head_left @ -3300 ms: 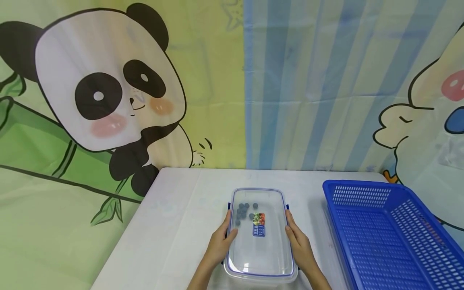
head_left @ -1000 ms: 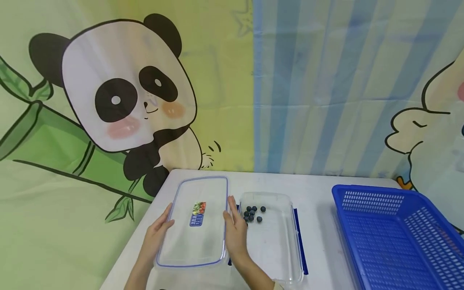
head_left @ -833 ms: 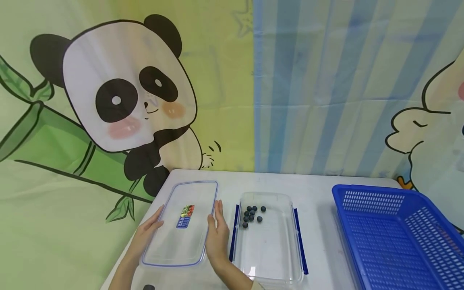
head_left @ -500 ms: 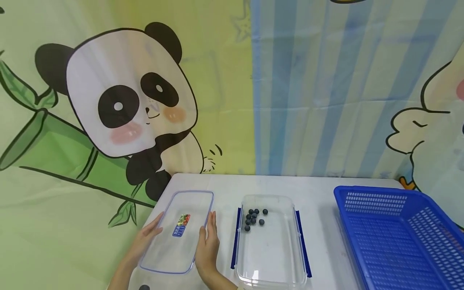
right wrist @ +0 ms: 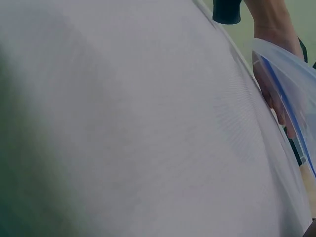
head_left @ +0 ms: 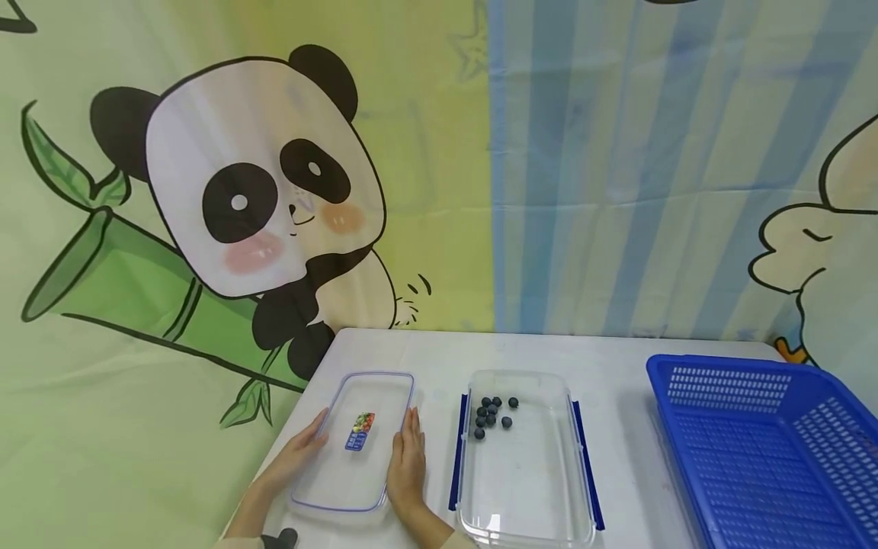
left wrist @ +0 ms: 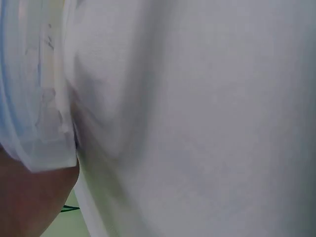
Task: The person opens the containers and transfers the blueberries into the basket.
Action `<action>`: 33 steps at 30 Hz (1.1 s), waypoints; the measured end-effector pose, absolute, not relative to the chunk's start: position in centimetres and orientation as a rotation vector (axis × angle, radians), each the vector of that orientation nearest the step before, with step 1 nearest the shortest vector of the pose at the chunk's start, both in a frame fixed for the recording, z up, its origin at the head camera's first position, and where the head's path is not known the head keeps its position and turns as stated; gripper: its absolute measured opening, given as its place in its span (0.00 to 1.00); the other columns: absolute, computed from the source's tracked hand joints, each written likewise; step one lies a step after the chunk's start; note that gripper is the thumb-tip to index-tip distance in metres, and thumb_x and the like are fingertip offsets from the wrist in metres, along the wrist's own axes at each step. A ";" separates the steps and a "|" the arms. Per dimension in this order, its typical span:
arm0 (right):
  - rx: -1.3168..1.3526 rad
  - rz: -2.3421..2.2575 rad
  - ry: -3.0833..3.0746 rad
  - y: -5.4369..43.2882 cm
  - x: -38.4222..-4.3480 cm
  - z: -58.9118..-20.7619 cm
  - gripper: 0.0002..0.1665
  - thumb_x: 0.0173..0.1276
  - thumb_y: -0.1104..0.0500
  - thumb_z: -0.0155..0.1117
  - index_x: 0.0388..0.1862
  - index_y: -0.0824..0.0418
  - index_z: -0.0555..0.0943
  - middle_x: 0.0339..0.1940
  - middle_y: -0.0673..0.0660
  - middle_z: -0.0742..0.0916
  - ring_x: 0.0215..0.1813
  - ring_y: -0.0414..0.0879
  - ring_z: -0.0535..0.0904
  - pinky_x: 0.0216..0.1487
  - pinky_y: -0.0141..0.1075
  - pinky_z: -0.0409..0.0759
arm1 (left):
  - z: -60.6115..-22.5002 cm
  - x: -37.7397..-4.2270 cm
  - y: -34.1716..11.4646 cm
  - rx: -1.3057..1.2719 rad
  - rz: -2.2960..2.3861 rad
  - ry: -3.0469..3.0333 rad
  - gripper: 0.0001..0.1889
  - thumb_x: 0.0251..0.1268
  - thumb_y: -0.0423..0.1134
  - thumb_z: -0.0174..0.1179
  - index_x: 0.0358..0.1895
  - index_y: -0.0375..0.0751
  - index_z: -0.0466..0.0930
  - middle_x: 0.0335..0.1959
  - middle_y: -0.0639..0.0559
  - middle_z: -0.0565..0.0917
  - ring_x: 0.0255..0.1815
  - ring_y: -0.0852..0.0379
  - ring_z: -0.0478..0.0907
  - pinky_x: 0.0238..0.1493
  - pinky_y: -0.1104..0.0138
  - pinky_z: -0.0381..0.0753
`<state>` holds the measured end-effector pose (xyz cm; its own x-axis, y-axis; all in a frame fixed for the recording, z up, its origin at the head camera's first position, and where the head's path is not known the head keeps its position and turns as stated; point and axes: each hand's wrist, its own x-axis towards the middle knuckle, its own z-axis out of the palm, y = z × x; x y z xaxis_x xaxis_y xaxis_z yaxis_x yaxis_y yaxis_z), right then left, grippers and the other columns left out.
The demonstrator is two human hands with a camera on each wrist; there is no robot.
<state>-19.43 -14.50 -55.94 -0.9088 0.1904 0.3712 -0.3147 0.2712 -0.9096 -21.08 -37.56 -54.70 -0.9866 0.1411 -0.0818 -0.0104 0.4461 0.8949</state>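
Note:
A clear container lid [head_left: 343,473] with a blue seal ring and a fruit-picture label lies low over the left part of the table; whether it touches the tabletop is unclear. My left hand [head_left: 291,457] holds its left edge, and in the right wrist view the left hand's fingers [right wrist: 276,111] reach under the rim. Along the right edge, my right hand [head_left: 408,465] grips the lid, thumb near the rim and fingers pointing forward. To the right stands the uncovered clear container [head_left: 528,488], dark blue side latches folded out, with several blueberries [head_left: 490,419] at its back left.
A blue plastic basket [head_left: 730,457] with slotted walls stands at the table's right side. The white table [head_left: 425,351] ends at a cartoon curtain [head_left: 439,191] behind. In the left wrist view, the lid's side [left wrist: 39,98] shows close up.
The lid was on the container, with both hands at its sides. Both hands have lifted it off, carried it left and lowered it toward the table. The container's blueberries are now uncovered.

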 end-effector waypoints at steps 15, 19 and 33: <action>0.113 1.328 -2.346 -14.3 -19.7 -56.5 0.27 0.68 0.67 0.49 0.65 0.76 0.61 0.67 0.69 0.65 0.67 0.59 0.61 0.66 0.52 0.58 | -54.3 -22.2 -36.7 0.050 1.383 2.638 0.32 0.70 0.45 0.48 0.72 0.39 0.48 0.72 0.35 0.42 0.71 0.37 0.30 0.66 0.44 0.24; 0.101 1.183 -2.396 -14.3 -19.7 -56.5 0.26 0.67 0.67 0.49 0.63 0.78 0.63 0.65 0.71 0.67 0.66 0.60 0.63 0.65 0.51 0.61 | -54.6 -22.5 -36.7 0.017 1.333 2.680 0.33 0.69 0.48 0.49 0.72 0.42 0.49 0.72 0.36 0.43 0.70 0.34 0.30 0.65 0.42 0.25; 0.112 1.005 -2.528 -14.0 -19.6 -56.6 0.26 0.67 0.65 0.50 0.62 0.78 0.64 0.63 0.71 0.69 0.66 0.59 0.64 0.66 0.49 0.60 | -55.6 -22.7 -36.6 -0.040 1.262 2.744 0.32 0.67 0.48 0.51 0.72 0.44 0.53 0.71 0.35 0.45 0.70 0.32 0.33 0.66 0.41 0.29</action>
<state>-19.64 -14.02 -56.56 -0.9102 0.0771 0.4070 -0.2234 0.7359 -0.6392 -22.70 -36.63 -55.59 -0.9923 0.0266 -0.1206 -0.0742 0.6520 0.7546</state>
